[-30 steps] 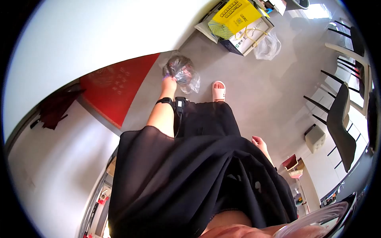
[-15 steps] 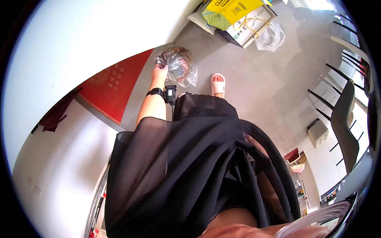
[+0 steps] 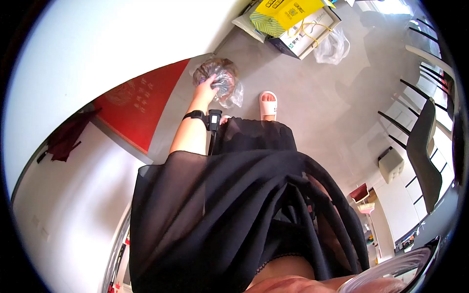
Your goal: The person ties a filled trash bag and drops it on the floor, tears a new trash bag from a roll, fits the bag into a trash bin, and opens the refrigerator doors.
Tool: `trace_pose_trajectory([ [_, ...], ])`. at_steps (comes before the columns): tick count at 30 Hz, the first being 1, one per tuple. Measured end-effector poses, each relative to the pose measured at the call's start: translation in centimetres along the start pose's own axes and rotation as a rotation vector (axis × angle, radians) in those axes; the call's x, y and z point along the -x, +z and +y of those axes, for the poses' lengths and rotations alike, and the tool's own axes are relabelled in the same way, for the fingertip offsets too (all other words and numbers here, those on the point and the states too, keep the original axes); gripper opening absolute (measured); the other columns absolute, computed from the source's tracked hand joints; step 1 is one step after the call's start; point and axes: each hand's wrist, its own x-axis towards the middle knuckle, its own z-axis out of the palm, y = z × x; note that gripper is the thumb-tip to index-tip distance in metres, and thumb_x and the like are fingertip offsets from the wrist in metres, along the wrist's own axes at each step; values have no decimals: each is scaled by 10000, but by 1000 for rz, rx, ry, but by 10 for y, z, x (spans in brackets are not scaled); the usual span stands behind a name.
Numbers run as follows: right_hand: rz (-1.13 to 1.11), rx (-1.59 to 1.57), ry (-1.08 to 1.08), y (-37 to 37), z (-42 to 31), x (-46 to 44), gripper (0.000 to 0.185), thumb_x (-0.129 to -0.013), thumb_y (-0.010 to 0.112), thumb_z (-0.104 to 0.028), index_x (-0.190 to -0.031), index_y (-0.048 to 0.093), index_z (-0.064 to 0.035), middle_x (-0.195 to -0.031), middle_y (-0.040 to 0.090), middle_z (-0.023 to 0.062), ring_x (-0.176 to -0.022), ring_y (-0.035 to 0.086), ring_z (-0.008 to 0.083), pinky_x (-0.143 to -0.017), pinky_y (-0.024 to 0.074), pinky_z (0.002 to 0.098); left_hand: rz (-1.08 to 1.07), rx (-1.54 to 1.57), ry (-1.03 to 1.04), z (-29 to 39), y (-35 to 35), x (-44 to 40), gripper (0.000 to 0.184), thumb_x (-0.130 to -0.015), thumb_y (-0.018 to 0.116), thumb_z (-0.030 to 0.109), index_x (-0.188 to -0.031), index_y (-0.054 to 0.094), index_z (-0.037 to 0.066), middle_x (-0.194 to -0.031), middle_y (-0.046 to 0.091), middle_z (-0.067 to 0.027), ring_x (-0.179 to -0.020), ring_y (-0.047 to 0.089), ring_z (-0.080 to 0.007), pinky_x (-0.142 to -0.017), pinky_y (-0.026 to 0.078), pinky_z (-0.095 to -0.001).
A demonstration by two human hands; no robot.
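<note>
Transparent plastic bag (image 3: pixel 226 82) against the left hand (image 3: pixel 205 89), grip unclear, right hand hidden

Reddish brown is seen through the clear bag (image 3: pixel 228 80), red on the mat (image 3: pixel 144 105), black on the clothing (image 3: pixel 234 195), yellow with dark print on the other bag (image 3: pixel 293 14)

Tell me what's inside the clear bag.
Something brownish and reddish shows through the bag, too blurred to name. The left hand and creased plastic hide the rest.
</note>
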Motion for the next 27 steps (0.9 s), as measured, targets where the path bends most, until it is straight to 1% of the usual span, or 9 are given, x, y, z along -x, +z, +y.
trace_pose_trajectory([
  [1, 3, -18, -3, 3, -2, 5, 403, -850, 592, -170, -1185, 486, 28, -1053, 591, 112, -960, 560, 178, -845, 437, 266, -70, -9, 24, 7, 1, -4, 335, -784, 623, 276, -1084, 601, 129, -930, 632, -164, -889, 598, -333, -775, 463, -396],
  [4, -41, -150, -63, -4, 20, 1, 393, -852, 588, -173, -1173, 495, 33, -1059, 593, 117, -973, 557, 182, -850, 435, 271, 154, -84, -227, 24, 2, -5, 224, -816, 575, 268, -914, 637, 76, -857, 637, -157, -852, 602, -329, -734, 464, -409],
  [8, -87, 79, -76, -28, 71, -35, 374, -860, 580, -181, -1170, 508, 16, -1034, 605, 103, -942, 568, 172, -832, 442, 267, 560, 1094, -573, 2, 2, 12, 293, -918, 452, 275, -853, 584, 21, -726, 599, -71, -610, 549, -167, -596, 457, -287],
  [10, -164, 103, -84, -62, 146, -90, 363, -864, 577, -191, -1167, 519, 2, -1010, 613, 94, -917, 575, 163, -816, 448, 260, 550, 1282, -732, -7, -5, 30, 264, -925, 431, 333, -908, 572, 110, -708, 517, 31, -618, 506, -82, -494, 331, -184],
  [11, -42, 45, -137, -29, 72, -32, 349, -869, 574, -203, -1162, 533, -17, -963, 617, 72, -864, 578, 134, -784, 454, 249, 557, 1361, -769, 3, -11, 40, 257, -927, 429, 330, -916, 565, 113, -713, 517, 32, -617, 504, -81, -501, 332, -181],
  [12, -27, 48, -120, -23, 63, -28, 348, -869, 574, -201, -1162, 534, -18, -953, 615, 66, -853, 575, 128, -778, 454, 247, 559, 1442, -807, 16, -17, 50, 249, -929, 426, 327, -924, 558, 115, -719, 517, 34, -616, 503, -80, -508, 332, -179],
  [20, -103, -79, -189, -29, 84, -51, 358, -872, 570, -194, -1170, 520, -2, -976, 610, 64, -880, 568, 127, -791, 449, 249, 519, 1447, -715, 22, -26, 6, 259, -940, 387, 337, -969, 563, 150, -778, 543, 37, -669, 534, -64, -491, 340, -199],
  [26, -19, -63, 77, 12, -3, 12, 426, -850, 598, -181, -1203, 474, 25, -1032, 597, 101, -949, 557, 156, -820, 446, 262, 360, 1099, -778, 8, -34, -24, 272, -915, 432, 356, -984, 559, 125, -726, 546, 36, -670, 549, -69, -476, 351, -235],
  [27, -17, -36, 73, 11, 1, 10, 427, -848, 599, -178, -1202, 475, 26, -1036, 596, 102, -952, 557, 158, -823, 446, 264, 362, 976, -797, 4, -31, -28, 342, -888, 474, 377, -992, 587, 72, -803, 621, -35, -765, 609, -157, -568, 440, -299],
])
